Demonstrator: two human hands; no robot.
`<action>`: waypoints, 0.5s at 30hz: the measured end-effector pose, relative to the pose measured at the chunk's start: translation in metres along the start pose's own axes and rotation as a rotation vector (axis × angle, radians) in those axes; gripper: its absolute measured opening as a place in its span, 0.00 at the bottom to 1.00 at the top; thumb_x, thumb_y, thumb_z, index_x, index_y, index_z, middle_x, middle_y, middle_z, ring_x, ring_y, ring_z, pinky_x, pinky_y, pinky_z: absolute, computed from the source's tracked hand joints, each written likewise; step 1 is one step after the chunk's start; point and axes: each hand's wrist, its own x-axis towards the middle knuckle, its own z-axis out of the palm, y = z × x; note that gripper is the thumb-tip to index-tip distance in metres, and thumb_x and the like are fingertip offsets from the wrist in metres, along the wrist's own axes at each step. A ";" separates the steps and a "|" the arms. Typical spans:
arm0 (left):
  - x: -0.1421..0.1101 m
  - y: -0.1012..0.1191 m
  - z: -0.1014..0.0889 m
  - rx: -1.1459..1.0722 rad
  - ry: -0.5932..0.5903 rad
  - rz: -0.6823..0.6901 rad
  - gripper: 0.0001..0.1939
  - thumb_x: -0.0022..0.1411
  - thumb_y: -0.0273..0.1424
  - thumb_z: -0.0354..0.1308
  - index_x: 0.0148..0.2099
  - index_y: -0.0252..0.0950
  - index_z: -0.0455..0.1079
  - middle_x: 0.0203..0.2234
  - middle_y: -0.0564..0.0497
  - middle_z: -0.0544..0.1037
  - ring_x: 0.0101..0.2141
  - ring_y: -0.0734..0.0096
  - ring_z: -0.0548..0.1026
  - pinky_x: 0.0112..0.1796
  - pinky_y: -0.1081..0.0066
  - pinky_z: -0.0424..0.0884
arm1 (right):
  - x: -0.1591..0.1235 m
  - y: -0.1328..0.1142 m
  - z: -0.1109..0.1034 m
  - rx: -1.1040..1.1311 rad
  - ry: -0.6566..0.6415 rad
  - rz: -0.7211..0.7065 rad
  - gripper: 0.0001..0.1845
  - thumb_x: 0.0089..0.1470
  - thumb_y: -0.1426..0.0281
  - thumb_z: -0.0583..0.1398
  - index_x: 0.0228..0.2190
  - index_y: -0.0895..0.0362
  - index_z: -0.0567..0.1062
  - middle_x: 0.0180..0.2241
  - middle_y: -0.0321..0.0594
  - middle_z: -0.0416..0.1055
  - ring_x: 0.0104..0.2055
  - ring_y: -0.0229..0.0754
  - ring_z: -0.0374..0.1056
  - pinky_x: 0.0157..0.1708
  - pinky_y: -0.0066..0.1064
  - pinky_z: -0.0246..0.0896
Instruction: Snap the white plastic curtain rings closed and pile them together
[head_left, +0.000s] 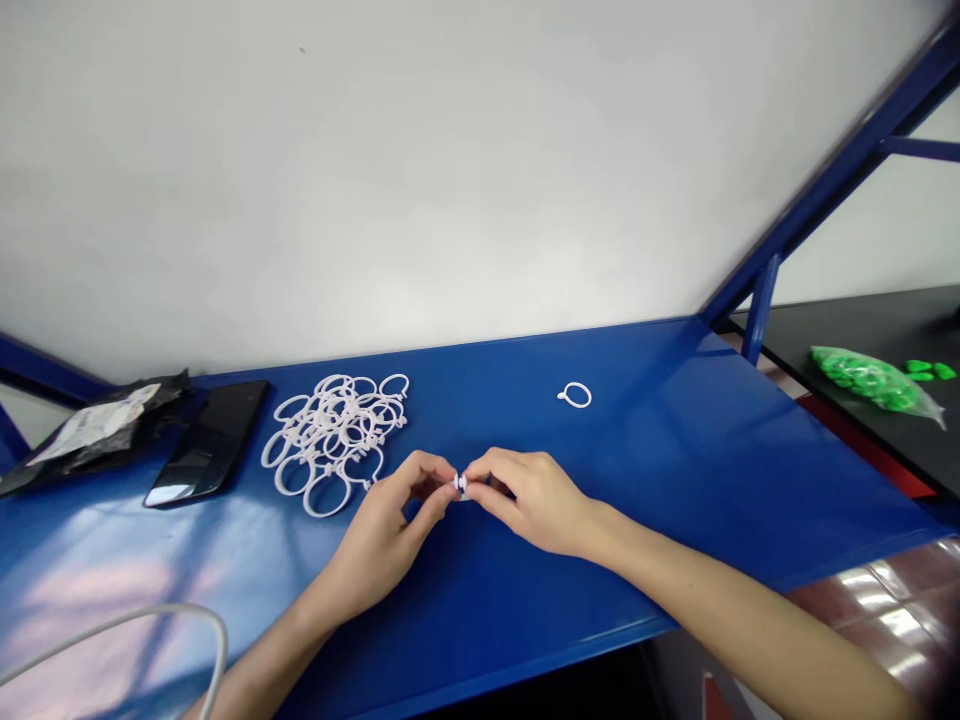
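My left hand [390, 525] and my right hand [532, 495] meet over the middle of the blue table [675, 480]. Both pinch one small white plastic ring [460, 484] between their fingertips; most of it is hidden by the fingers. A pile of several white plastic rings [334, 435] lies just left of my left hand. One single white ring [575, 396] lies alone farther back, to the right of my hands.
A black phone [210, 440] lies left of the ring pile, beside a dark plastic packet [94, 425]. A white cable [150, 625] curves at the near left. A bag of green pieces [874, 380] rests on a black table at the right. Blue frame posts rise at right.
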 end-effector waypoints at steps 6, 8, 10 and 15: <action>0.000 0.000 0.003 0.082 0.027 0.081 0.05 0.70 0.33 0.55 0.42 0.40 0.71 0.31 0.54 0.80 0.30 0.73 0.79 0.32 0.74 0.73 | 0.000 0.001 0.005 -0.144 -0.022 -0.072 0.15 0.73 0.63 0.52 0.42 0.56 0.76 0.38 0.39 0.80 0.35 0.39 0.76 0.35 0.29 0.65; 0.000 -0.001 0.005 0.099 0.038 0.110 0.05 0.70 0.31 0.54 0.41 0.40 0.71 0.29 0.55 0.79 0.28 0.74 0.78 0.30 0.75 0.72 | 0.000 0.001 0.005 -0.192 -0.051 -0.093 0.17 0.74 0.63 0.50 0.42 0.56 0.76 0.38 0.39 0.79 0.35 0.38 0.75 0.34 0.29 0.64; -0.001 -0.003 0.007 0.126 0.045 0.132 0.05 0.70 0.29 0.53 0.40 0.40 0.70 0.26 0.56 0.78 0.26 0.75 0.76 0.29 0.75 0.71 | 0.000 0.000 0.005 -0.240 -0.081 -0.115 0.18 0.74 0.63 0.49 0.41 0.56 0.76 0.37 0.38 0.78 0.33 0.38 0.74 0.32 0.29 0.63; -0.005 -0.009 0.013 0.187 0.097 0.187 0.06 0.70 0.26 0.51 0.39 0.41 0.66 0.26 0.58 0.77 0.24 0.76 0.75 0.29 0.76 0.71 | -0.002 -0.003 0.004 -0.314 -0.121 -0.139 0.18 0.74 0.64 0.49 0.41 0.56 0.76 0.35 0.37 0.75 0.30 0.37 0.71 0.29 0.28 0.60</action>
